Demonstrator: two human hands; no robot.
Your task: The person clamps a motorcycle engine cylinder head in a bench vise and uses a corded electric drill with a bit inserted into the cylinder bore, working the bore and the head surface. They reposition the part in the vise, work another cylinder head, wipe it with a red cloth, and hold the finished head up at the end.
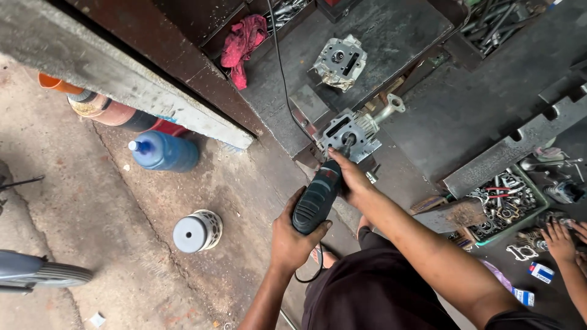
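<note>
Gripping the dark corded power tool (318, 197), left hand (292, 239) wraps its rear, right hand (351, 178) clasps its front. If its tip skids off the grey finned metal cylinder head (351, 129) at the workbench edge (287, 137), it could gouge or catch fingers.

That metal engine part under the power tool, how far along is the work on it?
Done: the engine part sits stripped and bare on the dark bench. In hand: the left hand and right hand both grip the power tool, its tip set into the part's round opening. Left: how much is already finished cannot be told; a second similar part lies untouched further back.
</note>
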